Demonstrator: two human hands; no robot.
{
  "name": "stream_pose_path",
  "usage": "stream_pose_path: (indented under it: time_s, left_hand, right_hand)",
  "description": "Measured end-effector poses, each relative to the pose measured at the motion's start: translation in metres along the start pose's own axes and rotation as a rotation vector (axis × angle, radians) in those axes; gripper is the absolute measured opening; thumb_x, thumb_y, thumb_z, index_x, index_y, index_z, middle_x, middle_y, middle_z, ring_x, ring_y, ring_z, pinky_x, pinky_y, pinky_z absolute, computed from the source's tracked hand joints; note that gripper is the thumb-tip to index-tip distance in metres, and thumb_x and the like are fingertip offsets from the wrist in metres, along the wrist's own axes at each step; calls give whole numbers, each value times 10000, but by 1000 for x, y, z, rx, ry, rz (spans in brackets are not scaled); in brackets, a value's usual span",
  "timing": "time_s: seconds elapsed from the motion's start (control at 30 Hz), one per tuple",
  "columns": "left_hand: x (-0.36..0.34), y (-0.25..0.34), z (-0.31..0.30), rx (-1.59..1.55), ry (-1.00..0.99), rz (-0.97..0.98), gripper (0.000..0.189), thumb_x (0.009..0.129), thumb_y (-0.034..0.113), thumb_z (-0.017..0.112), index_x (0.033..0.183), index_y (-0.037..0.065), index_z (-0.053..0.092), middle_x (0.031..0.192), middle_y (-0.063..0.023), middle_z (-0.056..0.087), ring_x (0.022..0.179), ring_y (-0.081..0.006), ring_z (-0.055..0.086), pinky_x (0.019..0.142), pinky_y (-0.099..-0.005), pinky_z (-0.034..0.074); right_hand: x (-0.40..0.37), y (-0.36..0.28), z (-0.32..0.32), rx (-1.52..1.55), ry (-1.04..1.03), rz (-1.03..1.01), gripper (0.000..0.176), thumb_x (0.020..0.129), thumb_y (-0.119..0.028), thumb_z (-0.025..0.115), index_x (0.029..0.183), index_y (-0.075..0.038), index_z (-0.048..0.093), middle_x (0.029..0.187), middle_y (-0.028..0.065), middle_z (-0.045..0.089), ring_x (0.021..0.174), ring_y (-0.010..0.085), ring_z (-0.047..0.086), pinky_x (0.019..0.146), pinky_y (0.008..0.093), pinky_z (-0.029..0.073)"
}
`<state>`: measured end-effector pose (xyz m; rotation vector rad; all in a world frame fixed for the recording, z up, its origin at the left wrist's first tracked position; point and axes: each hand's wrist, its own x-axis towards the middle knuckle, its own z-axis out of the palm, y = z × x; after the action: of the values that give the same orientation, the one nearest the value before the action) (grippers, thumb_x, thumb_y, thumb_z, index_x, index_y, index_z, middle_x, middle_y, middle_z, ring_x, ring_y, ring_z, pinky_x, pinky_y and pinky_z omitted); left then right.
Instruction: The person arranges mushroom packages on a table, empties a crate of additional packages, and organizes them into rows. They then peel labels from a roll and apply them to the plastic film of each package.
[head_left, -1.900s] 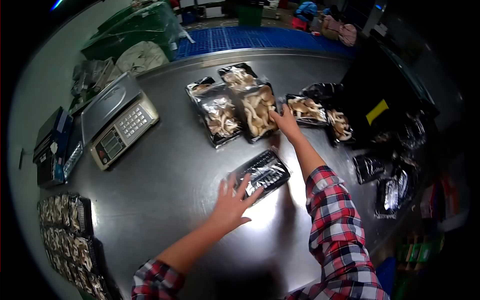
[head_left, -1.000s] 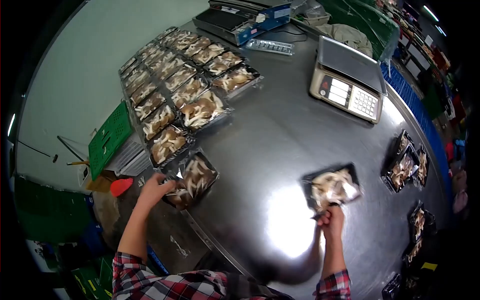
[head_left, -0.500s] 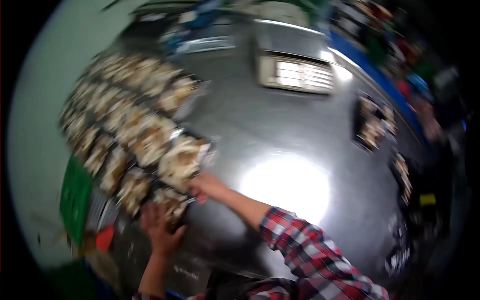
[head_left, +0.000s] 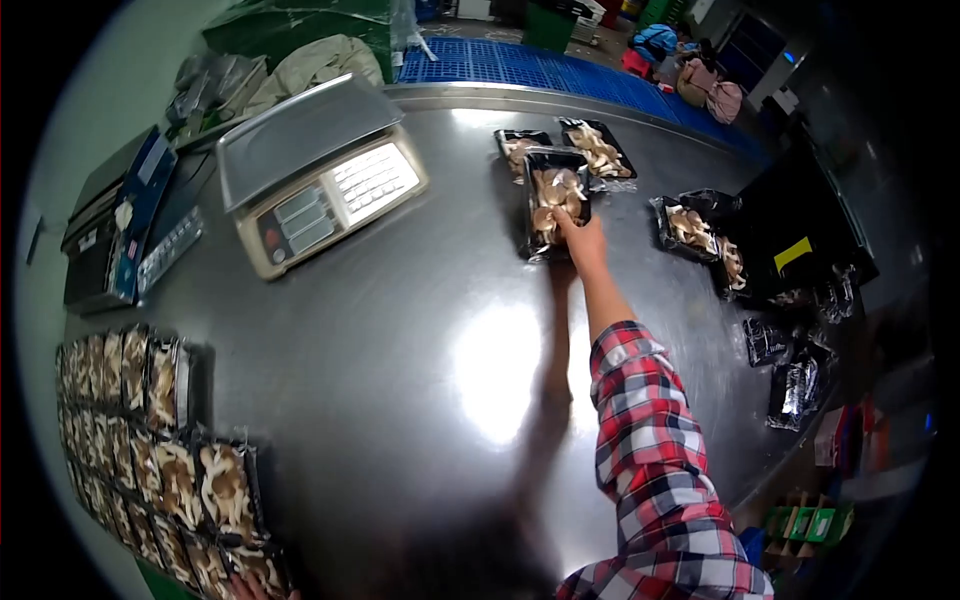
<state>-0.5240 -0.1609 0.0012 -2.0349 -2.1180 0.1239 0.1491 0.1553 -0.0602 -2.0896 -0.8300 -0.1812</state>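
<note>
My right hand [head_left: 583,243] reaches to the far side of the steel table, its thumb and fingers closed on the near end of a mushroom tray [head_left: 560,192]. This black tray is wrapped in clear film and holds brown-capped mushrooms. Just behind it lie two similar packs, one at the left [head_left: 522,148] and one at the right [head_left: 600,150]. At the bottom left, the fingers of my left hand [head_left: 262,588] rest apart on the nearest pack [head_left: 250,563] of the packed rows. The frame edge cuts off most of that hand.
Rows of mushroom packs [head_left: 130,450] fill the left side. A weighing scale [head_left: 325,190] stands at the back left, beside a dark box-like device [head_left: 115,230]. More packs [head_left: 690,228] and crumpled black wrapped packs [head_left: 790,375] lie at right near a black crate [head_left: 800,215]. People [head_left: 690,70] sit beyond the table.
The view has swung right. My right hand has gone from the packed rows to the far packs and now grips a tray. My left hand remains at the rows, now at the frame's edge.
</note>
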Motion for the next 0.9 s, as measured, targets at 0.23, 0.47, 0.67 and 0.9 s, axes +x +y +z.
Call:
stream_pose_path:
  time_s: [0.23,0.47,0.67,0.9]
  left_hand:
    - [128,127,-9,-701,266,207,473,885,109,481,1315,-34,343,1369,-206,326,1260,-334,327,1030,-415,268]
    - [274,395,-1,-1545,9,-122,565,767,313,695,1135,-22,428,1027,-136,546,934,-259,547,829,-352,438]
    - [322,410,29,-1222,-10,-219,479,725,394,705,842,-30,515,771,-140,553,714,-205,537,636,-342,441]
    - [321,383,32,-1492,-179,-100,347,808,278,645,658,36,446,602,-31,418,587,-112,379,506,-302,337]
  right_hand:
    - [-27,33,13,245,-232,-481,213,863,-198,564,756,-30,488,677,17,518,622,80,441,567,261,398]
    - [51,15,-45,628,-702,177,381,915,-362,431,1010,-9,540,773,83,616,708,201,615,641,306,498]
    - [190,106,53,861,-491,674,417,744,-523,653,898,-145,569,626,24,580,513,114,540,418,216,397]
    - [39,118,7,1075,-370,726,174,882,-284,559,916,-113,561,781,-31,570,694,90,588,446,171,442]
